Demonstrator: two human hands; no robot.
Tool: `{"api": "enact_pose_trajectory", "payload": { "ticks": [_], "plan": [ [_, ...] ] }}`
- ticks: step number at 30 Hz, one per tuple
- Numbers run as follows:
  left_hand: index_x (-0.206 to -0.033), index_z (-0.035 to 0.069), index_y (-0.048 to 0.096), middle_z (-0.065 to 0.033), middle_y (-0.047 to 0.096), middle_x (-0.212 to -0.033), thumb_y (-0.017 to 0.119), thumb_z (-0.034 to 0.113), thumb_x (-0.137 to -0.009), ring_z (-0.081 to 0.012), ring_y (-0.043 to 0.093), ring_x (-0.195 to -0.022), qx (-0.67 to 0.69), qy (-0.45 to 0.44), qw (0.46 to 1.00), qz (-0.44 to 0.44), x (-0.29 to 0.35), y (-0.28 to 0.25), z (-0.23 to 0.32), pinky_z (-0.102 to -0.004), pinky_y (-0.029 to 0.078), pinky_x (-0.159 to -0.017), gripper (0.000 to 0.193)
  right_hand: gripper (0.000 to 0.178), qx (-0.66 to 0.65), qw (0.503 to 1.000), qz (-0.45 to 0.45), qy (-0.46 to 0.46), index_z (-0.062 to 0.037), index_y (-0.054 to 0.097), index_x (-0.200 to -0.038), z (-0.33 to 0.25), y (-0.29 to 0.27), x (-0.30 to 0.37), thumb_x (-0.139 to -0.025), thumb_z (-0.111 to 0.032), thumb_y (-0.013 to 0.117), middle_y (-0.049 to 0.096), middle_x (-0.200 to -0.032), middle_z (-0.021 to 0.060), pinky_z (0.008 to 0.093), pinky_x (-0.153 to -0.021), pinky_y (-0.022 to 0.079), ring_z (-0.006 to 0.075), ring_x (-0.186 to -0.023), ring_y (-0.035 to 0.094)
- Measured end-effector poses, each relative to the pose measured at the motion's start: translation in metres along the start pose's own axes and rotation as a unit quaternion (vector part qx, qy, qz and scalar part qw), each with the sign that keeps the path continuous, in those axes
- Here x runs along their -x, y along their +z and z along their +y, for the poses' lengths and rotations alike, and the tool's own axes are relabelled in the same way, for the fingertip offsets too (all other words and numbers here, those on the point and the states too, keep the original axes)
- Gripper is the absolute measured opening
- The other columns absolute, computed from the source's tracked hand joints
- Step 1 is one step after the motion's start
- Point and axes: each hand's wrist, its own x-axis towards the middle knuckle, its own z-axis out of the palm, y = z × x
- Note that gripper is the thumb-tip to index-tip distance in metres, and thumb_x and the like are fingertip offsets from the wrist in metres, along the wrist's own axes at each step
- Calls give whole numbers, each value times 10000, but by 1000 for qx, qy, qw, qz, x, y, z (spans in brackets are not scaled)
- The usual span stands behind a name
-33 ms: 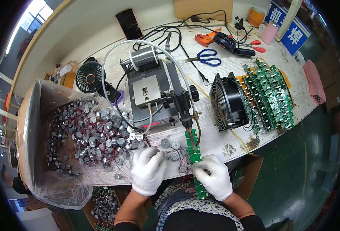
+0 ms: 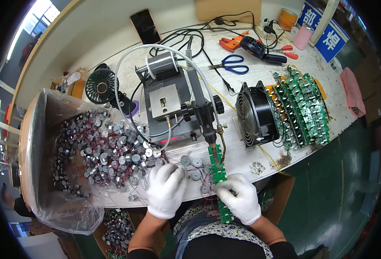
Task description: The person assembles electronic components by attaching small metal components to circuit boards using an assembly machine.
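A narrow green circuit board strip (image 2: pixel 223 210) runs from beneath the soldering iron (image 2: pixel 206 129) toward my body. My right hand (image 2: pixel 241 199), in a white glove, pinches the strip's right edge between thumb and fingers. Left of the strip, my gloved left hand (image 2: pixel 166 192) has its fingers curled together near the table's front edge; whatever lies between its fingertips is hidden. Several small round motors (image 2: pixel 196 175) with thin red wires lie between my left hand and the strip. The iron's tip and a bent brass tube (image 2: pixel 223 149) come down over the strip's upper part.
A large heap of motors (image 2: pixel 117 159) spills from a plastic-lined box (image 2: pixel 37 172) at left. The soldering machine (image 2: pixel 166 103) with its solder spool (image 2: pixel 161 64) stands behind my hands. To the right are a black fan (image 2: pixel 257 114), stacked circuit boards (image 2: pixel 302 108) and blue-handled scissors (image 2: pixel 233 64).
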Motion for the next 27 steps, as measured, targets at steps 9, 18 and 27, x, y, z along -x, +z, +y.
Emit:
{"api": "enact_pose_trajectory", "payload": {
  "ticks": [9, 18, 27],
  "plan": [
    [-1116, 40, 628, -106, 646, -957, 787, 96, -710, -274, 615, -880, 53, -132, 987, -75, 18, -4, -11, -400, 490, -785, 440, 130, 50, 998, 30, 1, -38, 733, -902, 5, -4, 2, -794, -111, 730, 609, -839, 121, 339, -706, 494, 252, -780, 614],
    [-1205, 35, 585, -58, 663, -845, 859, 189, -655, -250, 643, -715, 177, -10, 981, -83, 29, 10, 21, -345, 500, -612, 633, 205, -21, 999, -12, -45, -11, 727, -972, -1, 1, 1, -806, -129, 749, 623, -918, 141, 320, -732, 509, 251, -824, 641],
    [-950, 108, 650, -18, 644, -945, 783, 83, -676, -245, 612, -820, 54, 20, 997, -58, 16, 8, 7, -372, 484, -723, 305, 110, 22, 999, 30, -16, -35, 731, -884, 0, 3, 1, -778, -63, 721, 625, -878, 111, 307, -712, 506, 221, -789, 632]
  ]
}}
